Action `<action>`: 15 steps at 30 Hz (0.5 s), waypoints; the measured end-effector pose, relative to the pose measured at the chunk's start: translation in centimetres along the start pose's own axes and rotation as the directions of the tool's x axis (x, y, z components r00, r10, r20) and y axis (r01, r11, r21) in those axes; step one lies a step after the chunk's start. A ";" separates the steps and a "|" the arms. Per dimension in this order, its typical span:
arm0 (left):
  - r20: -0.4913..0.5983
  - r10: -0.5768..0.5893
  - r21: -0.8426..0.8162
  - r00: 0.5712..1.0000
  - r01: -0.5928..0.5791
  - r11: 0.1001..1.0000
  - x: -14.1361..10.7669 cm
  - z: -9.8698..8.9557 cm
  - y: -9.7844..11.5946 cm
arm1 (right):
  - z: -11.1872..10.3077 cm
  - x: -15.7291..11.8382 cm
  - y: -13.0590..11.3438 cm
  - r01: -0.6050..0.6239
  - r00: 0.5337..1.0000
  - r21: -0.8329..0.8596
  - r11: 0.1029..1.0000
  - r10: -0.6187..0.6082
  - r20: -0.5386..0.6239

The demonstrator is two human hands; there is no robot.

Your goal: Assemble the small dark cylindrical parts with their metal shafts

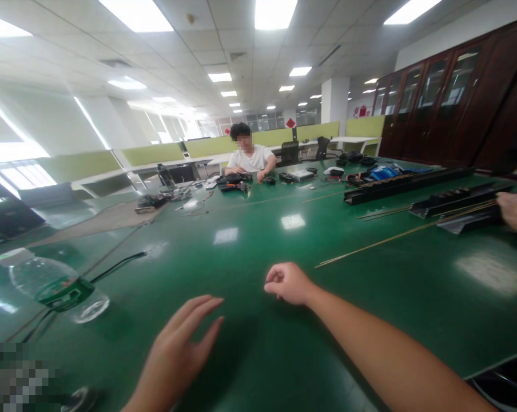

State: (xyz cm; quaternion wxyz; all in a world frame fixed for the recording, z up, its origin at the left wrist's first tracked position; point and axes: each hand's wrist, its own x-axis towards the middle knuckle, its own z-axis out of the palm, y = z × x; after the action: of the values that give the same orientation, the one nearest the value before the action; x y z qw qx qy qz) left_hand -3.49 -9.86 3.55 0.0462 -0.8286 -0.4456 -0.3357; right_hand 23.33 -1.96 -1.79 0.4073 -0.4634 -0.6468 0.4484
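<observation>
My left hand (183,337) is just above the green tabletop (241,269), fingers stretched out and thumb apart, with nothing in it. My right hand (289,283) is a little farther forward and to the right. Its fingers are curled into a pinch; a tiny dark speck shows at the fingertips, too small to name. The two hands are apart. Nearest to my right hand are the ends of thin brass-coloured rods (370,244), which it does not touch. To the left of my left hand a clear plastic bottle (24,274) with white cap and green label stands tilted in view.
A black cable (119,264) runs behind the bottle. Long black channels (404,186) lie at the right, where another person's hand (516,210) rests by the rods. Across the table a co-worker (254,157) sits among tools and small black parts (233,184).
</observation>
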 end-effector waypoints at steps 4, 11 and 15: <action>0.236 0.248 -0.008 0.940 -0.253 0.967 4.2 6.1 2.5 | -0.1 -0.1 -0.1 0.027 0.998 0.002 1.000 -0.027 0.061; 0.257 0.293 -0.014 0.921 -0.299 0.954 6.7 8.3 3.4 | -0.2 -0.1 -0.4 0.032 0.990 -0.016 0.999 -0.029 0.138; 0.155 0.181 0.081 0.971 -0.196 0.977 5.4 5.0 1.3 | -0.6 -0.3 -0.9 0.005 0.982 -0.050 0.999 0.005 0.188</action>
State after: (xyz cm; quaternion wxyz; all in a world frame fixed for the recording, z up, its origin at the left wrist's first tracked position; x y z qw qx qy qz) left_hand 2.12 -4.98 3.26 0.0847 -0.8865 -0.3826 -0.2461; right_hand 23.79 -2.29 -0.80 0.3329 -0.4291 -0.6932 0.4738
